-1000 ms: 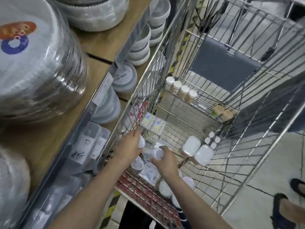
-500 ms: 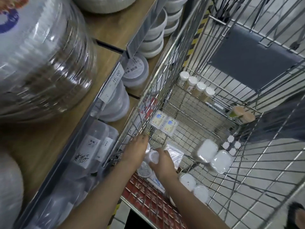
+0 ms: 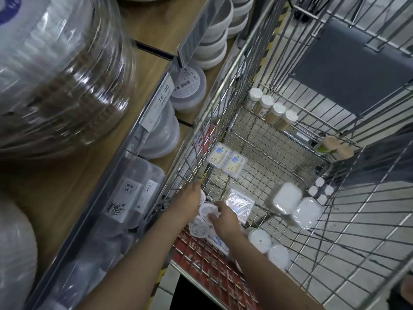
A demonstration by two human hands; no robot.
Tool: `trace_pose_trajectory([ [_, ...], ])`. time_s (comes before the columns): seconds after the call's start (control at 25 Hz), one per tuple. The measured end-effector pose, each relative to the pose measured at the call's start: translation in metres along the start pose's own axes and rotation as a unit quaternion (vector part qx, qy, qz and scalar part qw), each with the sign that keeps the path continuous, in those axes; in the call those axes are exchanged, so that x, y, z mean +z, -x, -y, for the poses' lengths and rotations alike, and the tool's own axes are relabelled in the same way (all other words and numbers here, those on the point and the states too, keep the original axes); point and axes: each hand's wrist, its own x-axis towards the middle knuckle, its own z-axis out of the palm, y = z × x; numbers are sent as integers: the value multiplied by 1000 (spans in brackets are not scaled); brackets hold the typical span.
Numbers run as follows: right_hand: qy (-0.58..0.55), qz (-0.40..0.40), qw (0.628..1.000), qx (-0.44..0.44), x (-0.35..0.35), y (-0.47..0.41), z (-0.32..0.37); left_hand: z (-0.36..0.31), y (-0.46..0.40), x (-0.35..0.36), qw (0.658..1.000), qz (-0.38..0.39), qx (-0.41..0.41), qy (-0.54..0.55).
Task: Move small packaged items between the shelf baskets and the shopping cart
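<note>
Both of the person's hands reach down into the near left corner of the wire shopping cart (image 3: 252,139). The right hand (image 3: 224,218) curls its fingers over a small round white packaged item (image 3: 206,210), gripping it from the cart's inner side. The left hand (image 3: 190,202) lies against the same item from the cart's left wall side, fingers bent around it, though how firmly they close cannot be told. Just nearer the cart's near edge than this item sits a second round packaged item (image 3: 197,229), partly under the wrists.

Deeper in the cart from the hands lies a flat clear packet (image 3: 240,201), and past it, by the cart's left wall, two small rectangular boxes (image 3: 226,159) sit side by side. Toward the cart's right wall rest two white lidded containers (image 3: 295,205), touching each other. Four white-capped bottles (image 3: 271,110) line the cart's far end. Two round white lids (image 3: 269,248) lie near the cart's near edge, right of the right forearm.

Left of the cart runs a wooden shelf (image 3: 143,30) with a price tag (image 3: 159,99) on its edge, holding a stack of clear plastic containers (image 3: 60,70).
</note>
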Motion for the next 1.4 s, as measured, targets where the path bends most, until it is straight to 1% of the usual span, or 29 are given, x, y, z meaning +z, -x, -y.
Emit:
trace_pose_trajectory([
  [0.36,-20,-12,1000,12,1,-4,-2,-2,5,-4,995,-40,16,-88],
  [0.52,-34,-5,999,23,1,0,-3,-4,12,-4,990,-29,30,-137],
  [0.68,-54,-3,998,38,-4,3,-9,-5,11,-6,989,-20,33,-144],
  [0.88,-23,-4,999,30,-21,14,-19,-10,15,-11,986,-5,24,-163],
  [1.08,14,-11,1000,-1,-47,37,-21,-19,28,-25,988,13,7,-153],
  [1.2,60,-17,997,-36,-71,68,-17,-31,50,-44,989,16,13,-146],
  [1.4,145,-43,983,-103,-117,136,-9,-51,103,-76,998,-26,11,-54],
])
